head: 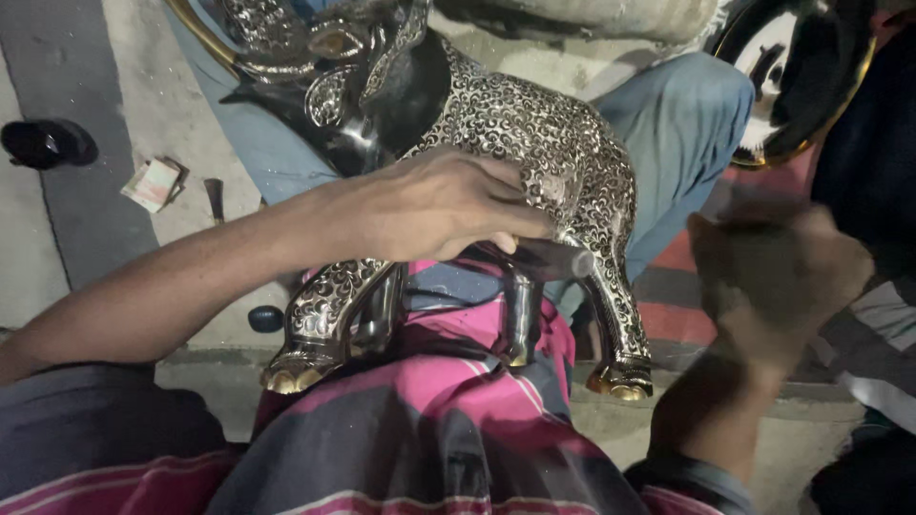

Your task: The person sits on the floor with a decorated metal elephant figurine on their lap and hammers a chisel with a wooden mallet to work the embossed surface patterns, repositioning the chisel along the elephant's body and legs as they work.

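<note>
Resting on the person's lap over pink striped cloth (448, 381), ornate silver-and-black elephant figurine (534, 143) stands upright, gold-tipped feet down; left hand (439, 205) lies across its flank, fingers (506, 224) pressed together and curled around a dark rod-like tool (549, 257) touching the belly; right hand (773, 267) blurred, just beside the rear leg, fingers' state cannot tell; small folded packet (153, 183) on concrete floor (57, 248) near its left edge; round black-and-gold plate (792, 76) top right.
</note>
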